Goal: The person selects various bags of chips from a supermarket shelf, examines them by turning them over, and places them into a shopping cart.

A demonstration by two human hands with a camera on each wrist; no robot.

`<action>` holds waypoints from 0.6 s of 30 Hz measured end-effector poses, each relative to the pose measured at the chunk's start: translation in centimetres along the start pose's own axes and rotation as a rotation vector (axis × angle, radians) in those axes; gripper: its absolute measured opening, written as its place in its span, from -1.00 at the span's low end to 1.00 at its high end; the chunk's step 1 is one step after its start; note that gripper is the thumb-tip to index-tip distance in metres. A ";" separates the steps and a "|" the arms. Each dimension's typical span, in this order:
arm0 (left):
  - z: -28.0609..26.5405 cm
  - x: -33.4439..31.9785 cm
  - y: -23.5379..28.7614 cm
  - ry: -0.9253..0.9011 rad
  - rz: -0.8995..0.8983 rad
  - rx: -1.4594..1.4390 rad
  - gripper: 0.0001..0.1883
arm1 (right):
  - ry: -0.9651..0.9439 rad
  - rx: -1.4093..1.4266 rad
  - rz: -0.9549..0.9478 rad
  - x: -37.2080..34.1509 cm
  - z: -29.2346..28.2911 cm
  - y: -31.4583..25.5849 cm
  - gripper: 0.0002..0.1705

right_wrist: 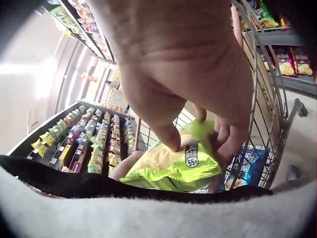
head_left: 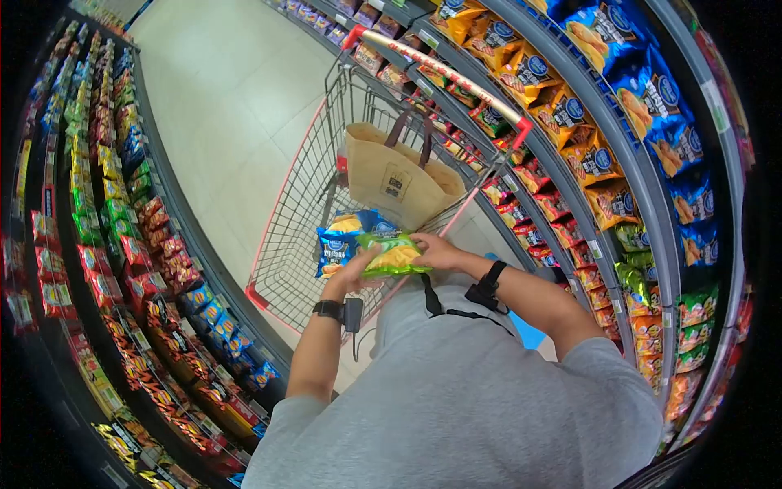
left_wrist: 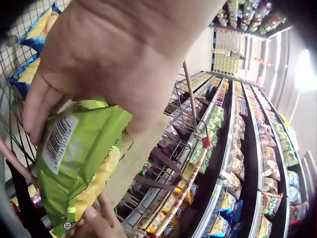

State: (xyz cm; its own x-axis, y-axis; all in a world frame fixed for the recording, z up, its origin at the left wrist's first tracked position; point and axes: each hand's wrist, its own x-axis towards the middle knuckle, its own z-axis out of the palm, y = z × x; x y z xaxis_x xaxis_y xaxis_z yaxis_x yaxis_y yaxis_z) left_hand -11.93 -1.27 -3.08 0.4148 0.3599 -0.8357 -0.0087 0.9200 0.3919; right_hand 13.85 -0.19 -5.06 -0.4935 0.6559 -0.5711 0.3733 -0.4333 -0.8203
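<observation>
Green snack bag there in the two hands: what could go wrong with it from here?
The green snack bag might slip: the left hand and right hand hold it near the edge of the cart, so it could land on the floor. Squeezing too hard could crush its contents. The cord hanging by the left wristband may snag.

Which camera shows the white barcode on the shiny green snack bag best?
The left wrist view: the white barcode on the shiny green snack bag faces that camera, large. The head and right wrist views show the bag but no barcode.
</observation>
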 end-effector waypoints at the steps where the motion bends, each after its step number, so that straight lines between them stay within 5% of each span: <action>1: -0.1 0.4 -0.2 0.002 -0.009 0.051 -0.45 | -0.013 -0.013 -0.028 -0.5 0.0 -0.2 -0.28; 4: -1.4 1.5 -0.6 -0.005 0.006 0.105 -0.51 | -0.015 0.220 0.168 -2.5 -0.9 -1.8 -0.34; 12: -3.9 3.5 -1.4 0.287 0.115 0.298 -0.50 | 0.077 0.453 0.115 -9.5 -5.8 2.6 -0.48; 18: -5.3 6.7 -2.9 0.610 0.405 0.899 -0.55 | 0.344 0.602 0.077 -18.5 -9.6 9.1 -0.55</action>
State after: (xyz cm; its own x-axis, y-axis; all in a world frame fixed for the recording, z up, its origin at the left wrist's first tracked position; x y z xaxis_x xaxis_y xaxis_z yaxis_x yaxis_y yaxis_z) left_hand -13.95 -0.67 -11.86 0.0198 0.8434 -0.5369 0.7108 0.3658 0.6008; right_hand 33.93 -10.32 -1.64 -0.1688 0.7254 -0.6674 -0.1520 -0.6881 -0.7095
